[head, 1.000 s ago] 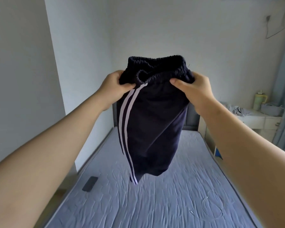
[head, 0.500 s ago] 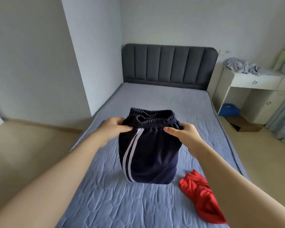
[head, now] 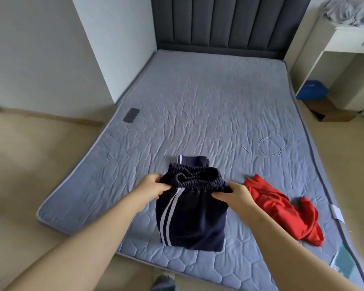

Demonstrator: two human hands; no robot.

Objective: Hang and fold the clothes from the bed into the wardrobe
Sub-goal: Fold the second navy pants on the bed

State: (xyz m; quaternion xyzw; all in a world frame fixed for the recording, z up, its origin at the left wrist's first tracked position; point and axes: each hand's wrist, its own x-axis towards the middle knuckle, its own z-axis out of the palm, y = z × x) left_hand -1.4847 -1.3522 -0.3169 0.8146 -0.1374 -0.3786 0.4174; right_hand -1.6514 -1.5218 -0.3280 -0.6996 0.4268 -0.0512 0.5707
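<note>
Navy shorts (head: 191,217) are gripped at the elastic waistband by the left hand (head: 151,187) and right hand (head: 233,196), fingers curled, with the lower part laid near the mattress (head: 198,101) foot edge. Probably best lowered flat, stripes kept square. A red garment (head: 282,206) lies just beside, rightward. The phone (head: 131,115) at the left edge and the cable (head: 271,145) are well apart. Room is left toward the headboard.

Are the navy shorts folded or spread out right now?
Folded: navy shorts lie doubled over on the bed, striped hem showing beyond the waistband.
</note>
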